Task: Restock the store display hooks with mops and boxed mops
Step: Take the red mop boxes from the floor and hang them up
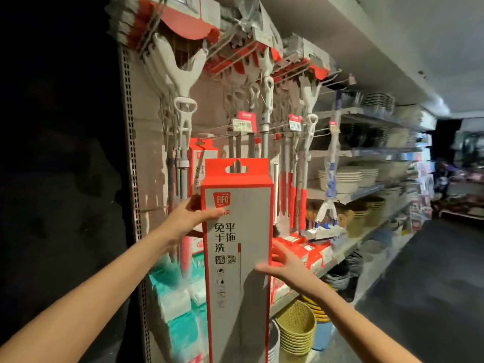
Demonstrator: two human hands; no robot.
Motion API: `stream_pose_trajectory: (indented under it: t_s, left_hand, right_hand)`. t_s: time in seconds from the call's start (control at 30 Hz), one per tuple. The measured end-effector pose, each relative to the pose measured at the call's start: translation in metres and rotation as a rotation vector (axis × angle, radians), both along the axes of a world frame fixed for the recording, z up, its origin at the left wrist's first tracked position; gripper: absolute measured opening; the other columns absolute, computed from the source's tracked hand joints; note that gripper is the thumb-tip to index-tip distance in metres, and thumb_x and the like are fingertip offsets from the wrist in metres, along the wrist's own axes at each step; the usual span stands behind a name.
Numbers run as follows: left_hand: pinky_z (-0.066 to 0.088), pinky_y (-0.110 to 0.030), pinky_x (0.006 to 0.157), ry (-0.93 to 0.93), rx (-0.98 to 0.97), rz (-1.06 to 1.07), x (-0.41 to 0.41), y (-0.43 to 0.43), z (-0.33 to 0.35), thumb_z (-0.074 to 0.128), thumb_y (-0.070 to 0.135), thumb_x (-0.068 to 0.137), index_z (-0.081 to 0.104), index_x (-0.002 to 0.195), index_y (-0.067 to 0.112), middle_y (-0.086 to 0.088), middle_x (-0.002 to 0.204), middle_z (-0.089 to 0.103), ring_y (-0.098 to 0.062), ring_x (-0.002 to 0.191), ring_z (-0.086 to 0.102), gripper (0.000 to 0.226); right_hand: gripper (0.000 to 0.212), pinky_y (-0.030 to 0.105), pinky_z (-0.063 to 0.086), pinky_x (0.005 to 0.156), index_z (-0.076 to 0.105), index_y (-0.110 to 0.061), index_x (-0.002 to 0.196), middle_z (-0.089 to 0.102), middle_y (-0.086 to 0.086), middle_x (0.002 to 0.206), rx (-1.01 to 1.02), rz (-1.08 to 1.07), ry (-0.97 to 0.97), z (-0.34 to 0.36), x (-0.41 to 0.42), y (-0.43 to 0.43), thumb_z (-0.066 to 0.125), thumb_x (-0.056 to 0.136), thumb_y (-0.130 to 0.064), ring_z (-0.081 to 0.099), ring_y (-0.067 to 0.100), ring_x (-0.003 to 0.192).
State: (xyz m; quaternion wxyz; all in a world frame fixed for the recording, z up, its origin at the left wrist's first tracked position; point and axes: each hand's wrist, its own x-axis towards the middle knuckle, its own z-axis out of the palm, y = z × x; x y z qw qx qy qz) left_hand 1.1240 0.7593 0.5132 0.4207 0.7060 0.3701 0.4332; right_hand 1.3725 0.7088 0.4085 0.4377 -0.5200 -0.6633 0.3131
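Note:
I hold a tall grey boxed mop (237,231) with red edges and a red hang tab upright in front of the pegboard. My left hand (188,216) grips its left edge near the top, thumb on the front. My right hand (281,265) grips its right edge lower down. The tab's hole sits just below a long wire hook (217,137). Another boxed mop (203,163) hangs on a hook behind it. White-headed mops (183,100) with red pads hang from the upper hooks.
Price tags (245,124) hang on the hook ends. Packs of refills (180,310) lie stacked below the pegboard. Stacked woven baskets (297,328) stand on the floor. Shelves of bowls (343,179) run to the right beside a dark aisle floor (419,284).

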Motion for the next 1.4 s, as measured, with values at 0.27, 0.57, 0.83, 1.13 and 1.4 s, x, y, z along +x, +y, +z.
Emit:
stream_pose_trajectory:
  t_s: [0.27, 0.57, 0.83, 1.13, 1.4]
  left_hand:
    - [0.052, -0.022, 0.072, 0.028, 0.09, 0.024, 0.075, 0.139, 0.023, 0.075, 0.039, 0.061, 0.061, 0.1, 0.032, 0.01, 0.095, 0.07, -0.006, 0.088, 0.066, 0.042]
    - [0.046, -0.018, 0.063, 0.061, 0.165, 0.241, 0.105, 0.235, 0.051, 0.077, 0.063, 0.047, 0.062, 0.091, 0.036, 0.031, 0.074, 0.068, 0.01, 0.071, 0.065, 0.055]
    - [0.046, -0.043, 0.1, 0.066, 0.189, 0.44, 0.105, 0.259, 0.065, 0.078, 0.068, 0.042, 0.062, 0.116, 0.033, 0.012, 0.109, 0.07, -0.011, 0.104, 0.064, 0.083]
    - [0.046, -0.017, 0.072, 0.035, 0.263, 0.616, 0.129, 0.253, 0.059, 0.071, 0.056, 0.056, 0.06, 0.117, 0.032, 0.015, 0.104, 0.07, 0.001, 0.095, 0.065, 0.067]
    - [0.053, -0.039, 0.086, -0.001, 0.229, 0.754, 0.13, 0.265, 0.063, 0.065, 0.071, 0.055, 0.06, 0.117, 0.03, 0.01, 0.102, 0.073, -0.011, 0.094, 0.069, 0.075]
  right_hand:
    - [0.084, 0.04, 0.049, 0.1, 0.045, -0.024, 0.137, 0.062, 0.001, 0.127, 0.057, -0.004, 0.006, 0.021, 0.08, 0.154, 0.084, 0.064, -0.04, 0.061, 0.015, 0.114]
    - [0.075, 0.038, 0.048, 0.102, 0.047, -0.015, 0.136, 0.064, 0.002, 0.125, 0.107, 0.129, 0.003, 0.047, 0.114, 0.297, 0.083, 0.071, -0.026, 0.063, 0.015, 0.113]
    - [0.084, 0.034, 0.048, 0.1, 0.042, -0.013, 0.14, 0.062, -0.001, 0.129, 0.166, 0.334, -0.03, 0.067, 0.113, 0.376, 0.082, 0.069, -0.032, 0.061, 0.014, 0.115]
    - [0.069, 0.003, 0.04, 0.082, 0.041, -0.022, 0.139, 0.061, -0.013, 0.123, 0.239, 0.557, 0.012, 0.063, 0.114, 0.426, 0.074, 0.08, -0.006, 0.059, -0.011, 0.1]
    - [0.068, 0.031, 0.051, 0.096, 0.047, -0.027, 0.135, 0.063, 0.005, 0.124, 0.216, 0.702, 0.036, 0.065, 0.099, 0.446, 0.077, 0.075, -0.036, 0.064, 0.024, 0.108]
